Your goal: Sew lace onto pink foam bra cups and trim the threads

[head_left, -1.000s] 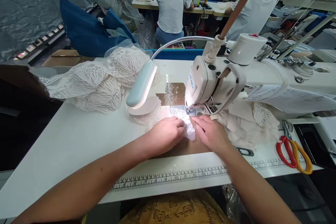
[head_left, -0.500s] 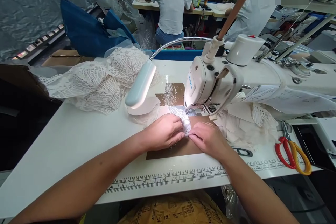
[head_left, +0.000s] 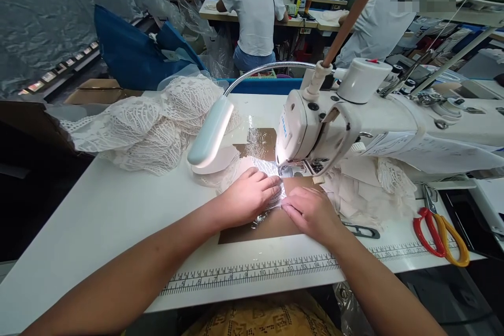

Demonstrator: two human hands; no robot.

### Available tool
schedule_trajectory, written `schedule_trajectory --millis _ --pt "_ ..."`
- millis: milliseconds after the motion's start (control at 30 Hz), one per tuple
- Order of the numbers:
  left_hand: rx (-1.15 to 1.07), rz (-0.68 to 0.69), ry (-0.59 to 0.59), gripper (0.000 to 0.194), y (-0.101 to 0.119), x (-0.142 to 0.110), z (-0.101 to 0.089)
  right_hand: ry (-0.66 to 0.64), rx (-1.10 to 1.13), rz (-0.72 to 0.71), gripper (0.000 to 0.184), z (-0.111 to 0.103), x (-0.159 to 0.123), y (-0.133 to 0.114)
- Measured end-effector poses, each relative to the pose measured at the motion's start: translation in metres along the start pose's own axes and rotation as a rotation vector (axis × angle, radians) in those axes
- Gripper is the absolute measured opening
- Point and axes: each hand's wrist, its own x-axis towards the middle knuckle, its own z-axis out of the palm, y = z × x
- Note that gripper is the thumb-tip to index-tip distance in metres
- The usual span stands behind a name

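Under the sewing machine head (head_left: 301,126), the needle area is too small to make out, and the far edge of the lace piece (head_left: 271,168) runs out of clear view there. Left hand (head_left: 248,195): covers part of the lace; fingers bent, close together, lying on it; thumb hidden. Right hand (head_left: 311,210): thumb and forefinger pinch the lace's near corner, other fingers curled. Lace lies on the brown sheet (head_left: 236,233), between the hands. Scissors (head_left: 441,233): right side of table (head_left: 118,215). Co-worker (head_left: 378,26) at upper right: head pixelated.
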Motion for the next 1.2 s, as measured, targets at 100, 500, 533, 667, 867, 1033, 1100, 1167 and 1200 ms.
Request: schedule_trajectory --millis 100,500,533,667,867,1033,1100,1167,1200 --pt "0.041 0.035 -0.003 0.029 -0.001 0.000 0.002 0.016 -0.014 -0.007 0.024 0.000 0.000 0.000" --pt "0.055 -0.006 -0.019 0.039 -0.015 0.004 0.003 0.002 -0.132 0.009 0.026 0.003 0.004 0.001" --pt "0.065 -0.010 -0.014 0.040 -0.016 0.005 0.004 -0.001 -0.143 0.017 0.026 0.003 0.004 0.001" --pt "0.102 -0.040 0.010 0.037 -0.021 0.006 0.007 -0.009 -0.176 0.067 0.023 0.003 0.009 -0.001" --pt "0.139 -0.132 0.035 0.038 -0.025 0.007 0.008 -0.061 -0.253 0.112 0.030 0.005 0.015 -0.002" --pt "0.114 -0.185 0.080 0.039 -0.029 0.006 0.011 -0.068 -0.258 0.158 0.032 0.005 0.020 -0.004" --pt "0.095 -0.203 0.106 0.037 -0.030 0.005 0.012 -0.067 -0.256 0.166 0.033 0.006 0.021 -0.004" --pt "0.068 -0.218 0.135 0.036 -0.031 0.004 0.012 -0.066 -0.262 0.163 0.034 0.007 0.021 -0.004" --pt "0.053 -0.225 0.147 0.036 -0.032 0.003 0.012 -0.065 -0.264 0.162 0.034 0.007 0.021 -0.004"
